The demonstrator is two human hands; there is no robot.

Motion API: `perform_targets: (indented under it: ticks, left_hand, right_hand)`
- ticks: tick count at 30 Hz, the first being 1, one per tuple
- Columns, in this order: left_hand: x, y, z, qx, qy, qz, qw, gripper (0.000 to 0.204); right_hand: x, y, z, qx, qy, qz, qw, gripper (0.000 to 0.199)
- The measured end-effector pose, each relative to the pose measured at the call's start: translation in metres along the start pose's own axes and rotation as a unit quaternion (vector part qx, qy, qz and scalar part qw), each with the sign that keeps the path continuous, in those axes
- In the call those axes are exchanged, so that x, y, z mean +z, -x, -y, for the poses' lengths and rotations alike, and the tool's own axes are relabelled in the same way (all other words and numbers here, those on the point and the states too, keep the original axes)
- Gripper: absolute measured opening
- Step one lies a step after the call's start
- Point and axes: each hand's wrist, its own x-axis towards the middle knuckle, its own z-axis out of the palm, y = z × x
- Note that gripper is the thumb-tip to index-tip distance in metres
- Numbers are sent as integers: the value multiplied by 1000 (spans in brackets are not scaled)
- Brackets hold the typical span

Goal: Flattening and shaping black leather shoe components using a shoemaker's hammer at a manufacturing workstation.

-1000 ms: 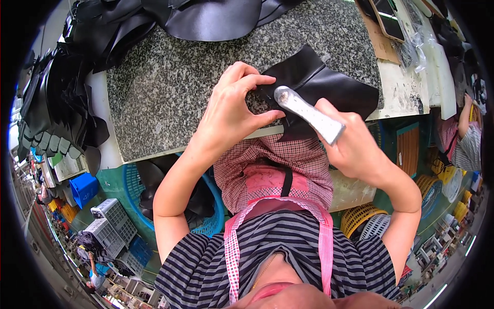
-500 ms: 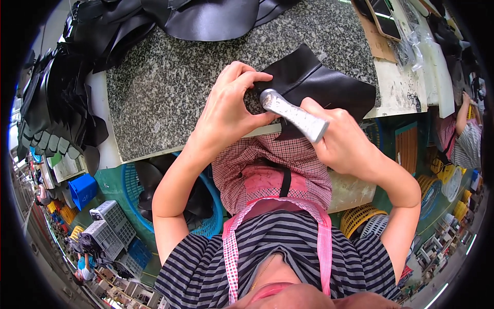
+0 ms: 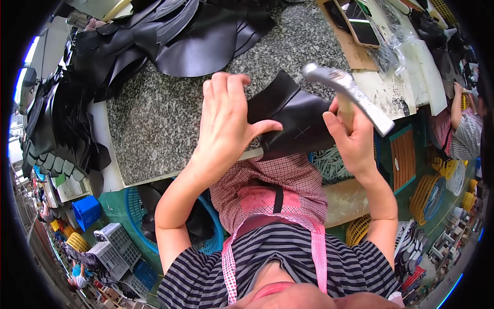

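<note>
In the head view, a flat, glossy black leather-like piece [image 3: 303, 121] with a raised seam and thin pale crossed lines lies at the front edge of a speckled grey-and-black stone slab [image 3: 159, 123], its lower tip jutting past that edge. The left hand [image 3: 224, 116] is at the piece's left side with its grip spread apart, the thumb over the piece and the fingers above the slab; whether the thumb presses down I cannot tell. The right hand [image 3: 354, 141] has its grip clamped on a hammer with a worn silver metal head [image 3: 355, 95] and a pale wooden handle [image 3: 346, 114], the head slanting up and left, just right of the piece.

Beyond lies a heap of curved black sheets [image 3: 198, 54]. To the right, on the stained white bench [image 3: 383, 87], are a brown cardboard sheet [image 3: 355, 59], a dark-screened phone with a pale rim [image 3: 363, 32] and crumpled clear plastic [image 3: 388, 56]. A round blue plastic basket [image 3: 135, 219] holding black pieces stands below
</note>
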Motion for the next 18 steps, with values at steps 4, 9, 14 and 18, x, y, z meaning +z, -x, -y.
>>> perform_targets:
  ticks: [4, 9, 14, 18]
  left_hand:
    - [17, -30, 9, 39, 80, 105, 990, 69]
    - [14, -36, 2, -51, 229, 231, 944, 29]
    - [-16, 18, 0, -236, 519, 154, 807, 29]
    - [-34, 74, 13, -414, 658, 97, 621, 34]
  right_hand:
    - [2, -4, -4, -59, 94, -150, 982, 59]
    - [0, 7, -13, 37, 49, -106, 993, 59]
    - [12, 15, -24, 57, -141, -12, 988, 34]
    - [42, 15, -12, 6, -180, 58, 982, 30]
